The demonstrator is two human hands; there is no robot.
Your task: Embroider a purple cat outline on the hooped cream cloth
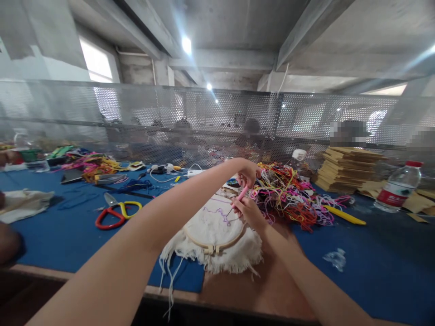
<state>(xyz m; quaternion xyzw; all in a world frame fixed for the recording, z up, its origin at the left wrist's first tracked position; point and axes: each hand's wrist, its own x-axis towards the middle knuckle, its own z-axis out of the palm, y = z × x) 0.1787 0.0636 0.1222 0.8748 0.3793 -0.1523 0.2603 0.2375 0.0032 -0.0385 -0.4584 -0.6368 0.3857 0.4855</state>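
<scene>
My right hand (pixel 247 210) is closed around a pink punch needle (pixel 242 194), whose thin metal tip slants down to the cloth. Above it, my left hand (pixel 248 172) has its fingers curled at the punch needle's upper end; what they pinch is too small to make out. Beneath both hands lies a white fringed cloth (pixel 212 228) stretched in a wooden embroidery hoop (pixel 197 243). A wavy purple line (pixel 217 211) runs across the cloth near the tip. Part of the hoop is hidden behind my left arm.
A tangled heap of coloured yarn (pixel 288 192) lies right of the hoop, with a yellow-handled tool (pixel 345 215) beside it. Red-and-yellow scissors (pixel 117 213) rest on the left. A water bottle (pixel 399 188) and stacked brown paper (pixel 346 167) stand at right, before a perforated metal screen (pixel 217 108).
</scene>
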